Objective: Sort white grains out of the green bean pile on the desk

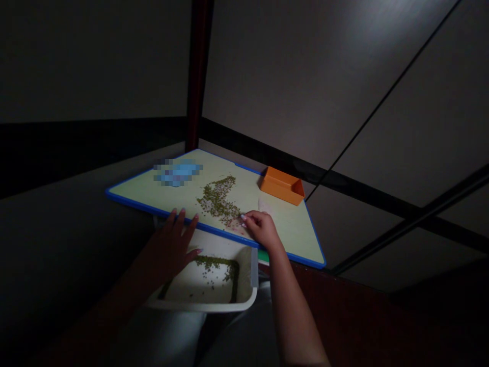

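Probably only partway: seeing green bits (210,261) in the white tub (206,307) below the near edge of the worktop (294,229). Got left hand (175,242) over that edge, fingers spread, right hand (262,228) just past it, fingertips pinched together (can't tell if on anything), beside more bits (216,200) left mid-worktop. Also spotting an orange box (278,191) by the worktop's far right corner.

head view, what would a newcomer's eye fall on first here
Probably the bright orange box, at the far right of the pale, blue-edged tabletop. Next, the scatter of green bits across the tabletop's middle, with the right hand at its near end. Below the near edge, a whitish tub holds more green bits.
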Demonstrator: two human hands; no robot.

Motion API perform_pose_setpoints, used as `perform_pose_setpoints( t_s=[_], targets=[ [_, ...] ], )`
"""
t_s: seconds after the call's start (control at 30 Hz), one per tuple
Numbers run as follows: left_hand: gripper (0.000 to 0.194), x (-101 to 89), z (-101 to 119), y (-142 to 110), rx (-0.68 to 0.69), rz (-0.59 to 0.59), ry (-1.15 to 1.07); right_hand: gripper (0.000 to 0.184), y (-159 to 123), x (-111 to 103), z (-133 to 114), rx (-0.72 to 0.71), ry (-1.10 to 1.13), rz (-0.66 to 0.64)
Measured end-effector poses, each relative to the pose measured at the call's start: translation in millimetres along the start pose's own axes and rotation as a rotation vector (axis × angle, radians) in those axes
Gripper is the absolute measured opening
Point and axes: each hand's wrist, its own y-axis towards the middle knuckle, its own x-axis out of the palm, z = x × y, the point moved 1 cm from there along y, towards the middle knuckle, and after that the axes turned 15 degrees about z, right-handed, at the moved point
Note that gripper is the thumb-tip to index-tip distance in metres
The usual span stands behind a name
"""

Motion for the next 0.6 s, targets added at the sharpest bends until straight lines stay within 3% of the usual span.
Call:
perform_pose_setpoints(
  t_s=[0.43,0.6],
  targets=[
    [0.069,-5.0,2,3,-0.017,-0.003,-0.026,0.031,5,12,-3,-0.005,0.049,-0.061],
    [0.070,-2.6,0,2,0.003,0.010,-0.009,0.032,1,2,5,0.056,0.075,0.075]
  ],
)
